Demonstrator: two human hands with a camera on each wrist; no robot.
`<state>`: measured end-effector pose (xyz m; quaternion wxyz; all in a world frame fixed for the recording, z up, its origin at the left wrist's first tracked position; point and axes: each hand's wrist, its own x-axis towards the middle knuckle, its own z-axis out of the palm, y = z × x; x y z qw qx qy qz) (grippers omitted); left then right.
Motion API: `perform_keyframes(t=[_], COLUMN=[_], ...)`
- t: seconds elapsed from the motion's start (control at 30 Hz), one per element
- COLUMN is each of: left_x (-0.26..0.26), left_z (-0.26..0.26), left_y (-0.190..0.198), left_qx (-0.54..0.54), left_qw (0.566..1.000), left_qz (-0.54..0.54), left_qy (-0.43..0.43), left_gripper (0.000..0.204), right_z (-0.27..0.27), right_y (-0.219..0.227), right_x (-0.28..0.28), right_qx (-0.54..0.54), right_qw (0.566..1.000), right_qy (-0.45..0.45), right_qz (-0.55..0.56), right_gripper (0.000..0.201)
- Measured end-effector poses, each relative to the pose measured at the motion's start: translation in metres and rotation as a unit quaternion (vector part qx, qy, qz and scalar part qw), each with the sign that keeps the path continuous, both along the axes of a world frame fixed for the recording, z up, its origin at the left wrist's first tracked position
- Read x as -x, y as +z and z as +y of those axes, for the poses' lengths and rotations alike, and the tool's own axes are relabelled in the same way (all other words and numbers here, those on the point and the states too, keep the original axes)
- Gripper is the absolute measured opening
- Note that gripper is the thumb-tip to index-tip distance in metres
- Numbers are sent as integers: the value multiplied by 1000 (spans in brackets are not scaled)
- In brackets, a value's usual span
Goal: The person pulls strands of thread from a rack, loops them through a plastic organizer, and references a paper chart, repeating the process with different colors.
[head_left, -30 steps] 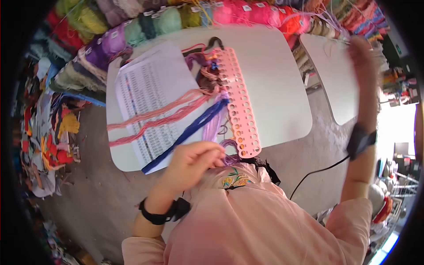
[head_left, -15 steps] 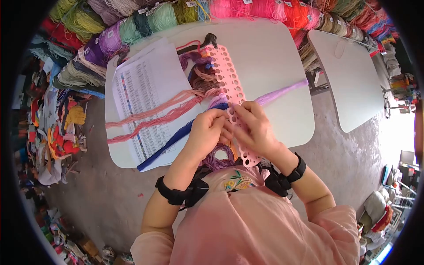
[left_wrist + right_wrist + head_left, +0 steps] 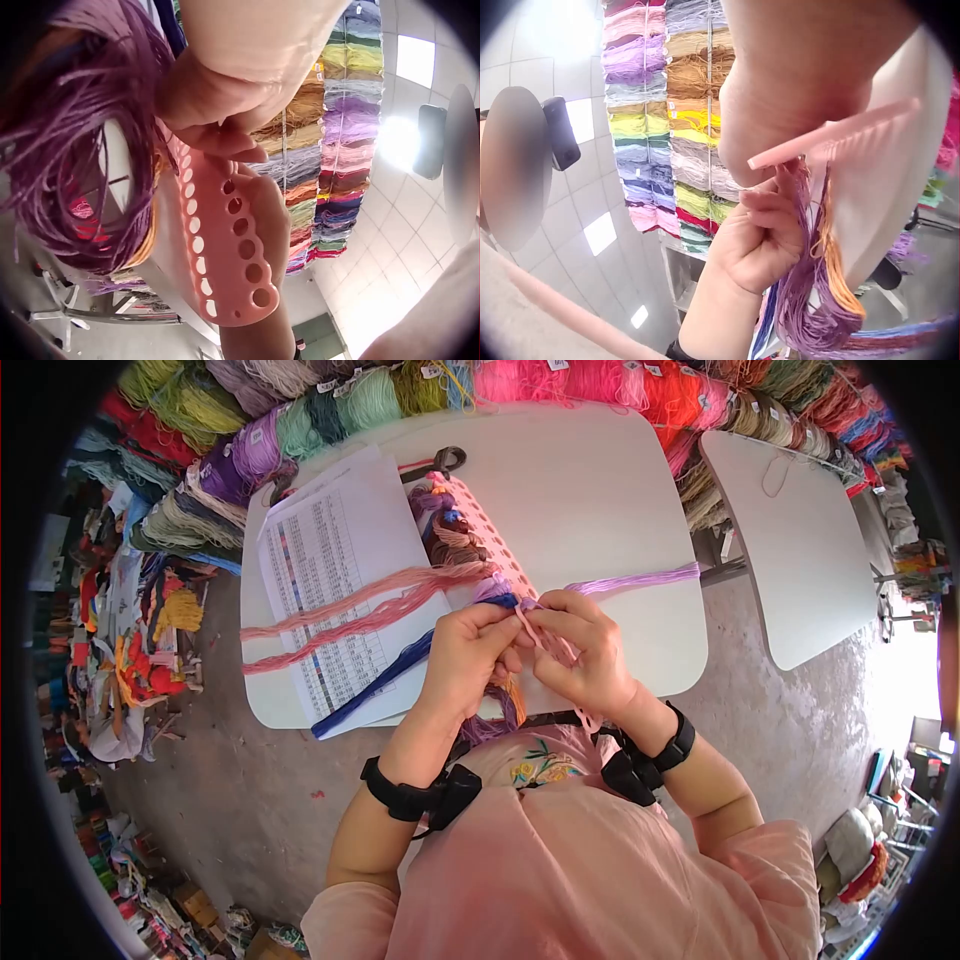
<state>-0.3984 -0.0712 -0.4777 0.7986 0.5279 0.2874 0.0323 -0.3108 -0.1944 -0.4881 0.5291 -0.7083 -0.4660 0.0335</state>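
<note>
A pink perforated strip (image 3: pixel 490 535) with skeins looped along its left edge lies tilted on the table (image 3: pixel 620 490). My left hand (image 3: pixel 465 660) pinches at its edge beside the dark blue thread (image 3: pixel 400 665). My right hand (image 3: pixel 585 655) holds the strip's lower part, fingers bent over it near the lilac thread (image 3: pixel 640 578), which stretches rightward over the table. In the left wrist view the strip (image 3: pixel 225 247) shows two rows of holes, with a purple skein (image 3: pixel 82 142) beside it. In the right wrist view the strip (image 3: pixel 832 139) appears edge-on above the left hand (image 3: pixel 754 244).
Printed sheets (image 3: pixel 330 560) lie at the table's left, crossed by salmon and rose threads (image 3: pixel 370 615). Rolls of coloured yarn (image 3: pixel 370 405) line the far edge. A second white table (image 3: pixel 800 550) stands at the right; colourful yarn heaps (image 3: pixel 140 660) are at the left.
My right hand came back from the far right to the strip beside my left hand. The lilac thread now extends rightward. Since half a second ago, the strip has rotated, its top end leftward.
</note>
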Motion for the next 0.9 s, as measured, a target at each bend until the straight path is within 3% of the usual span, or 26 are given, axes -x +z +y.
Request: perform_keyframes(t=[0.33, 0.6, 0.9], left_x=[-3, 1, 8], left_z=[-7, -1, 4], left_y=[-2, -7, -12], left_qx=[9, 5, 41], left_qw=[997, 999, 999], left_qz=[27, 12, -28], left_qy=[65, 34, 2], left_gripper=[10, 12, 12], right_z=[1, 4, 2], right_y=[-3, 0, -3], right_x=[-2, 6, 6], right_qx=[5, 55, 26], right_qw=[1000, 995, 999], right_qy=[13, -7, 18], right_qz=[-5, -84, 2], right_gripper=[39, 44, 34])
